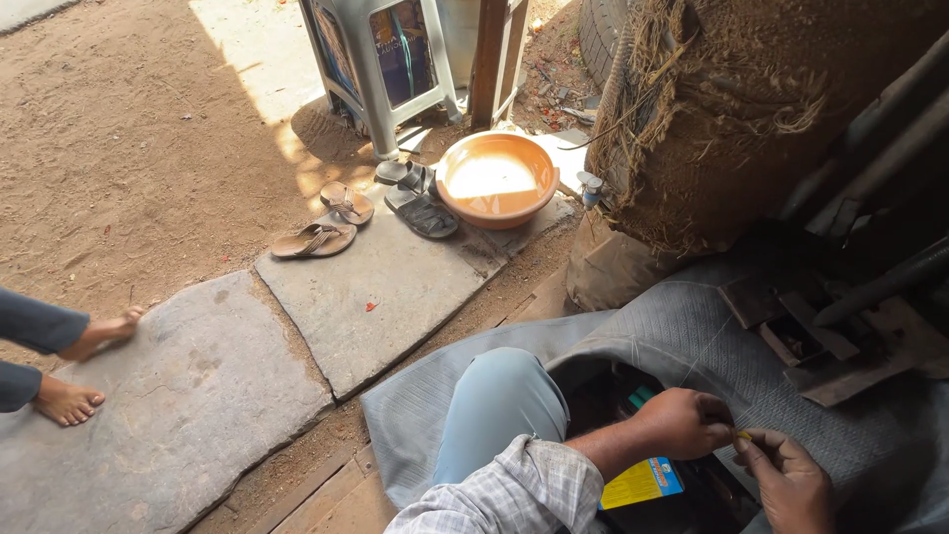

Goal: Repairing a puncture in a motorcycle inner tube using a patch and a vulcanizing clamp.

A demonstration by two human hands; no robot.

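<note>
Grey ribbed rubber, the wall of a big tyre [682, 341], lies under my two hands at the near right of the scene. My left hand [684, 423] and my right hand [791, 480] meet above it, and the fingertips of both are pinched together on a very small yellow piece [743, 435]; it is too small to tell what it is. Under my left wrist stands a yellow and blue small package [641, 483] in the dark hollow of the tyre. My knee in light blue trousers [494, 405] is just left of the hands.

Far from me, an orange round plastic basin [496, 178] with cloudy water rests on the flat stone slabs [386, 287], with brown and black sandals [371, 213] beside it. At the far left edge are the bare feet of another person [79, 371].

I judge the small piece could slip from my fingertips and fall into the dark hollow, where it would be hard to find, if one pinch loosens.
</note>
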